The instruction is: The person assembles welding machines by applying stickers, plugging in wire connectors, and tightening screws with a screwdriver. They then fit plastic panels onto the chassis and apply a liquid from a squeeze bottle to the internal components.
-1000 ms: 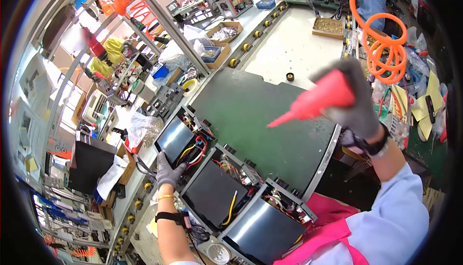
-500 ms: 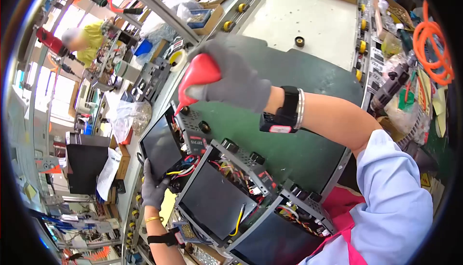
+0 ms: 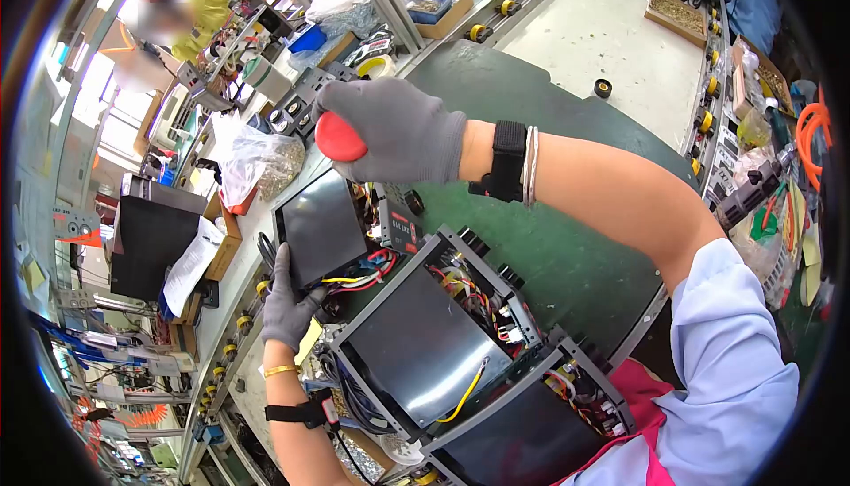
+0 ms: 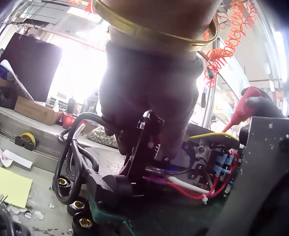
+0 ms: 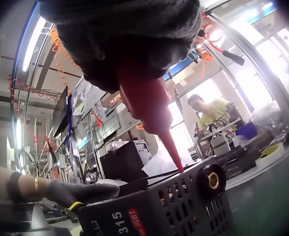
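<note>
My gloved right hand [image 3: 398, 127] grips a red squeeze bottle [image 3: 339, 138] above the farthest of three dark welding machines. In the right wrist view the bottle's narrow nozzle [image 5: 170, 147] points down, its tip right at the top edge of that machine's perforated front panel [image 5: 154, 206], marked 315 and IGBT. The gloved left hand [image 3: 288, 304] holds the near left end of the same welding machine [image 3: 323, 225]. Seen from the left wrist, its fingers and thumb lie on both sides of a dark upright panel [image 4: 138, 147]. Red, white and yellow wires run beside that hand.
Two more welding machines, a middle one [image 3: 425, 335] and a near one [image 3: 522, 433], stand alongside on the green mat [image 3: 531, 212]. A black knob [image 3: 603, 88] lies on the white surface beyond. A clear plastic bag [image 3: 252, 163] and a black box [image 3: 155, 247] stand left.
My right hand has carried the red bottle from the right side across to the far welding machine, and its nozzle has come down to the front panel. The left hand stays at that machine.
</note>
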Demonstrator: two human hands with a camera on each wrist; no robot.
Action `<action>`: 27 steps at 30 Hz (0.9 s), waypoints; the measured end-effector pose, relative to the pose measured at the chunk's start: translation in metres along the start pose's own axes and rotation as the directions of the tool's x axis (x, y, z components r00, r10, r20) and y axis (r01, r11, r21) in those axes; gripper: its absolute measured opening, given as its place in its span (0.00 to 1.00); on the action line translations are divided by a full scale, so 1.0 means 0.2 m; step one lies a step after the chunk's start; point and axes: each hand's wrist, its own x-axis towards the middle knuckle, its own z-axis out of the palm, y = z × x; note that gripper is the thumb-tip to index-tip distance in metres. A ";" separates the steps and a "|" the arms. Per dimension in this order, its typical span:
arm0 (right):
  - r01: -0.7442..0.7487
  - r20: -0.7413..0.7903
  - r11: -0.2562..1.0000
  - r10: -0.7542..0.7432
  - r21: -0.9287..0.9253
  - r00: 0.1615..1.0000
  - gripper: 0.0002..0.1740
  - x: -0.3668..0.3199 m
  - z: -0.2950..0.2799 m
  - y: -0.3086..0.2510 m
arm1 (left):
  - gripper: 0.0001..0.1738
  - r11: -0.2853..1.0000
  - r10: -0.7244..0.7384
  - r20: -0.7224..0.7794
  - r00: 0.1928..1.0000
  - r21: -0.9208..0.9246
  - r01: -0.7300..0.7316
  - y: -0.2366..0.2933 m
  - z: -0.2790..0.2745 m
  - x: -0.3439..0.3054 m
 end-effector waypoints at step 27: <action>-0.006 -0.036 1.000 0.006 0.012 0.999 0.25 0.09 0.02 0.02 | 0.52 0.973 0.020 0.030 0.999 -0.229 -0.012 -0.01 0.01 0.00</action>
